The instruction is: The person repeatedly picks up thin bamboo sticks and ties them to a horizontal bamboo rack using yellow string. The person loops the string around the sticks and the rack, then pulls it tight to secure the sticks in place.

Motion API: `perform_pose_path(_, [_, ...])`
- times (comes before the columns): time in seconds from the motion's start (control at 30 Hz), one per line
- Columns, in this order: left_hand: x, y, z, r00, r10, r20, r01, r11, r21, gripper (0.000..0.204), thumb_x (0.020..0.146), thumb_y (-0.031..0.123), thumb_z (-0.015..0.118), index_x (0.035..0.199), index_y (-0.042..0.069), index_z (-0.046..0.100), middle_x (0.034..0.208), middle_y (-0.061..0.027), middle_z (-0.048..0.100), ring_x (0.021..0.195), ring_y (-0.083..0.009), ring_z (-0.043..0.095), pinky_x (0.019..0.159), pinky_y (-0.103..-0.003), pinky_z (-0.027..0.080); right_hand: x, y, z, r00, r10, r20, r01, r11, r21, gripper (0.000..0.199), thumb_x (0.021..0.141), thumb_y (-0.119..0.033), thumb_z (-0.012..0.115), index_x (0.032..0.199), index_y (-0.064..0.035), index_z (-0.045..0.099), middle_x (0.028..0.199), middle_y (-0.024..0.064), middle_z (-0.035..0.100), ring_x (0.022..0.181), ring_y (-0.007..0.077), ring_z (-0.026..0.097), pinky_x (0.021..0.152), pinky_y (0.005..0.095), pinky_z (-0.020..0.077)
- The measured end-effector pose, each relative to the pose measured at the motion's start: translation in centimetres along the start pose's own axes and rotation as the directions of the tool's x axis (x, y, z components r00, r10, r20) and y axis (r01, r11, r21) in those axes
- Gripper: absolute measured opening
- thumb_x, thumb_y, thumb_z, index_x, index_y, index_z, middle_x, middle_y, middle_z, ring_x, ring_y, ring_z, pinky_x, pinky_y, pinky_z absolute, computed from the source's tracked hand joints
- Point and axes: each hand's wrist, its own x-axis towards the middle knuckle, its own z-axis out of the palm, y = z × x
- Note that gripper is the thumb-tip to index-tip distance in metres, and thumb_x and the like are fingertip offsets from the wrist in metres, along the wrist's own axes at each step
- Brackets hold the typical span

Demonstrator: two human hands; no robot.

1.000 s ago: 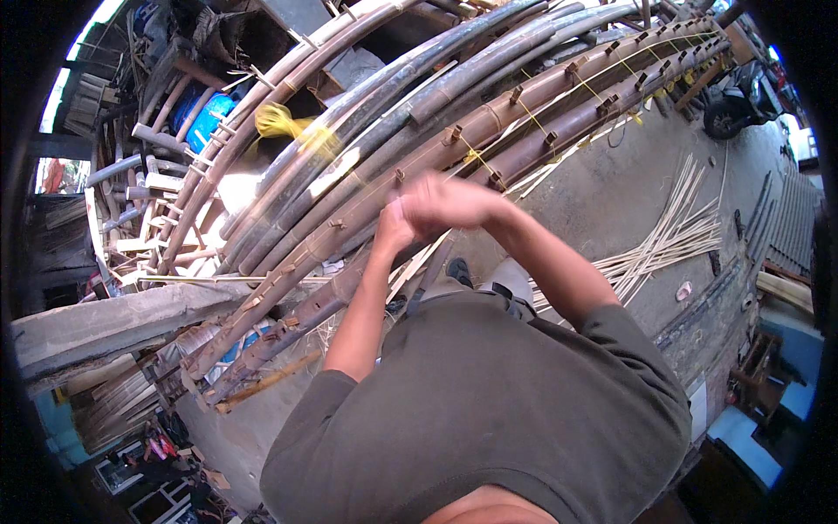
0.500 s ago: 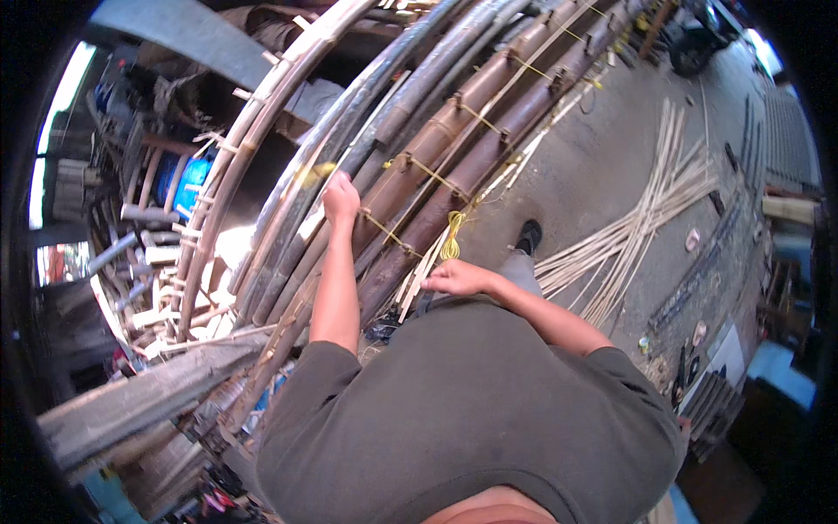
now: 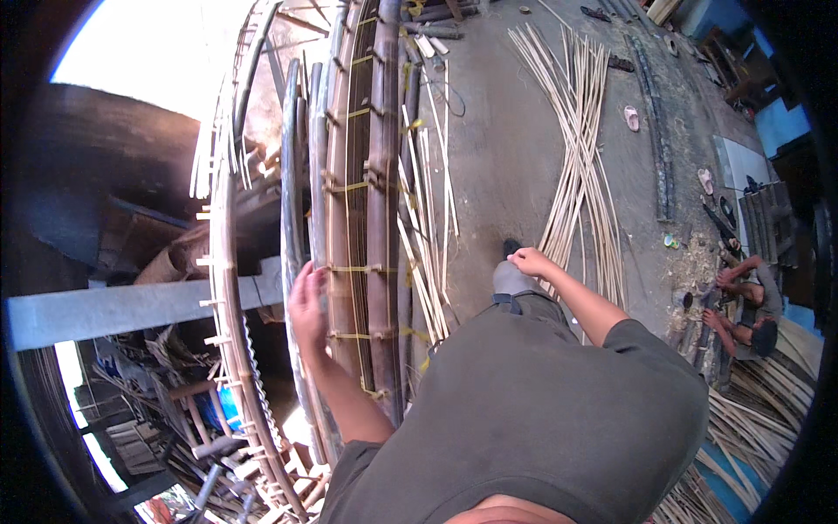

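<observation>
My left hand (image 3: 307, 301) is over the long bamboo poles on the left, slightly blurred, with its fingers stretched out and nothing visible in them. It is nearest a brown bamboo pole (image 3: 340, 223); I cannot tell whether it touches it. Beside that runs a darker, purplish-brown pole (image 3: 382, 223). Short pegs stick out of both, and yellow cord (image 3: 351, 269) crosses between them at intervals. In front of my body, above my leg, my right hand (image 3: 529, 261) is closed with its fingers curled in. Whatever it may hold is hidden.
Thin bamboo strips (image 3: 576, 148) lie crossed on the concrete floor ahead. A curved, pegged bamboo pole (image 3: 225, 253) stands farther left, beside a grey beam (image 3: 131, 310). At the right, another person (image 3: 755, 301) works near more strips (image 3: 759, 419). Pink sandals (image 3: 631, 118) lie on the floor.
My view has swung right, so the poles now run nearly straight ahead. My left hand has gone from closed to stretched fingers. My right hand has moved forward from my waist, still closed.
</observation>
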Motion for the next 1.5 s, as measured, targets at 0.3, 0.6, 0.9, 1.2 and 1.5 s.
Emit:
perform_pose_path(0.3, [5.7, 5.1, 30.0, 0.518, -0.375, 0.769, 0.656, 0.751, -0.076, 0.102, 0.082, 0.082, 0.035, 0.153, 0.014, 0.008, 0.154, -0.0162, 0.024, 0.138, -0.0405, 0.029, 0.102, -0.062, 0.033, -2.1, -17.0, -13.2, 0.853, -0.518, -0.065, 0.349, 0.474, 0.808, 0.086, 0.088, -0.076, 0.029, 0.15, -0.0161, 0.026, 0.152, 0.0147, 0.025, 0.137, 0.0347, 0.029, 0.106, 0.0515, 0.0332])
perform_pose_path(0.6, [14.3, 7.4, 41.3, 0.275, 0.031, 0.961, 0.585, 0.788, -0.193, 0.105, 0.079, 0.086, 0.026, 0.153, 0.016, -0.001, 0.157, -0.01, 0.012, 0.144, -0.0289, 0.015, 0.114, -0.053, 0.016, 4.4, -15.5, -24.8, 0.847, -0.527, -0.069, 0.024, -0.092, 0.995, 0.067, 0.086, -0.078, 0.034, 0.079, -0.0147, 0.056, 0.075, -0.0028, 0.053, 0.074, 0.0092, 0.052, 0.069, 0.0253, 0.0436])
perform_pose_path(0.9, [33.8, 3.1, 54.9, -0.073, -0.345, 0.936, 0.65, 0.695, 0.307, 0.084, 0.085, 0.078, 0.033, 0.121, 0.007, 0.057, 0.11, -0.011, 0.062, 0.11, -0.0272, 0.058, 0.09, -0.044, 0.049, 16.9, -11.7, -32.4, 0.898, -0.278, -0.342, 0.436, 0.674, 0.596, 0.078, 0.094, -0.051, 0.054, 0.146, -0.0011, 0.025, 0.141, 0.0219, 0.041, 0.136, 0.0275, 0.035, 0.11, 0.0422, 0.0324])
perform_pose_path(1.2, [44.8, -8.4, 65.4, 0.34, -0.296, 0.893, -0.436, 0.792, 0.429, 0.06, 0.098, 0.051, 0.042, 0.127, -0.002, 0.052, 0.113, -0.0313, 0.06, 0.105, -0.0399, 0.061, 0.087, -0.043, 0.048, 30.8, 2.7, -37.2, 0.94, 0.239, -0.245, -0.113, 0.893, 0.436, 0.073, 0.085, -0.042, 0.065, 0.146, -0.0183, 0.033, 0.145, 0.0321, 0.03, 0.128, 0.0471, 0.041, 0.106, 0.0448, 0.0371])
perform_pose_path(1.5, [40.3, -23.1, 71.9, 0.433, -0.737, 0.519, -0.461, 0.314, 0.83, 0.077, 0.087, 0.056, 0.058, 0.146, 0.015, 0.032, 0.128, -0.0364, 0.045, 0.117, -0.0535, 0.048, 0.096, -0.052, 0.043, 56.1, 39.9, -31.3, 0.563, 0.8, -0.206, -0.629, 0.577, 0.522, 0.035, 0.084, -0.033, 0.063, 0.108, -0.0082, 0.066, 0.108, 0.0249, 0.064, 0.105, 0.037, 0.061, 0.093, 0.0456, 0.0479])
